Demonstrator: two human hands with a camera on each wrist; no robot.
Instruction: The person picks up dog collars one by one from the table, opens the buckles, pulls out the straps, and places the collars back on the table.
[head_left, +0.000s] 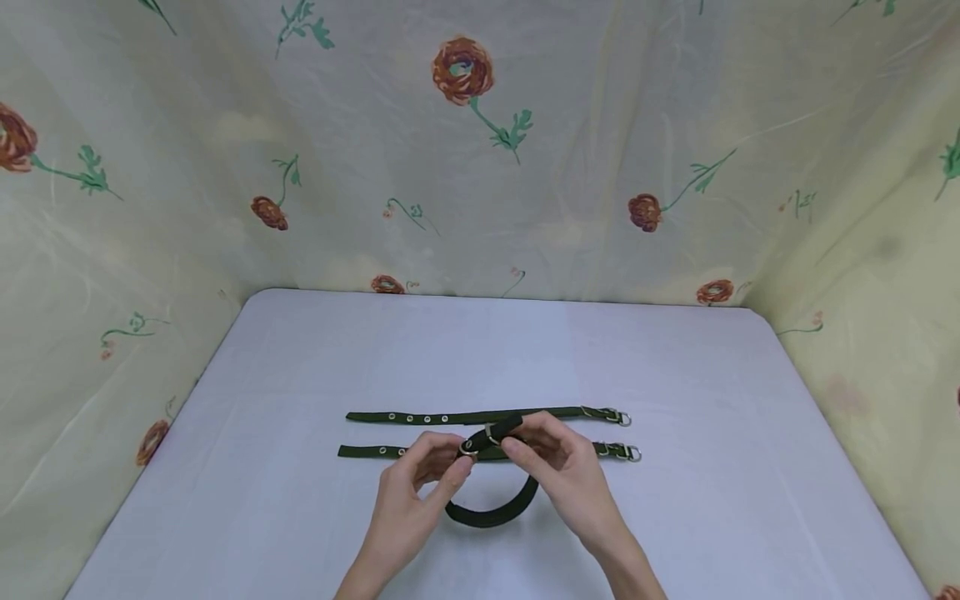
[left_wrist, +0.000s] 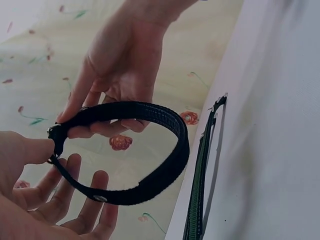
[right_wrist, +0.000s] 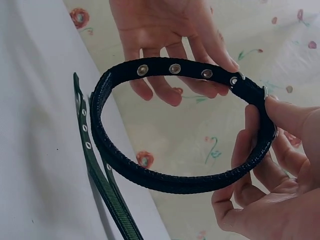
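A dark collar with metal eyelets is bent into a loop and held up over the table by both hands. The left hand pinches it between thumb and fingers by its metal ring. Beside it, the right hand pinches the strap at the metal buckle. In the right wrist view, several eyelets show along the upper side of the collar, and its end passes through the buckle. Behind the hands lie two green collars, a far one and a nearer one, the latter partly hidden by the hands.
Both collars on the white table lie stretched out roughly parallel, buckles and rings to the right. A flower-patterned curtain hangs behind the table and along its left and right sides.
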